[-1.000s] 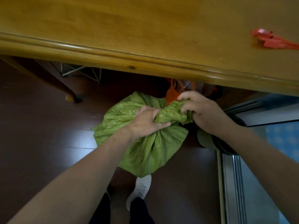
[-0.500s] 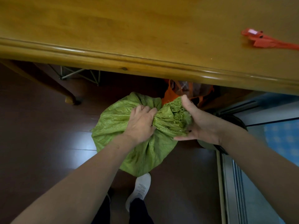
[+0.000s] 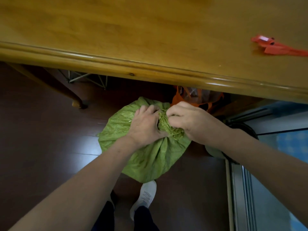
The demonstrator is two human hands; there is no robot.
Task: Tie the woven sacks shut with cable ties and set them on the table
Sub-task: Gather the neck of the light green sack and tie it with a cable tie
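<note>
A green woven sack (image 3: 150,157) sits on the dark floor just in front of the wooden table (image 3: 150,27). Its mouth is bunched into a frayed neck (image 3: 168,125) between my hands. My left hand (image 3: 146,125) grips the neck from the left, fingers curled round the gathered cloth. My right hand (image 3: 186,119) grips the same bunch from the right, fingers curled over its frayed top. Red cable ties (image 3: 273,47) lie on the tabletop at the far right, away from both hands.
An orange mesh bag (image 3: 196,95) stands under the table edge behind the sack. A table leg (image 3: 73,97) and a wire rack (image 3: 86,77) are at the left. A sliding door track (image 3: 240,189) runs along the right. My white shoe (image 3: 145,195) is below the sack.
My right hand, open against the neck's side half a second ago, has closed over the frayed top again. Both hands have drawn closer together on the bunch.
</note>
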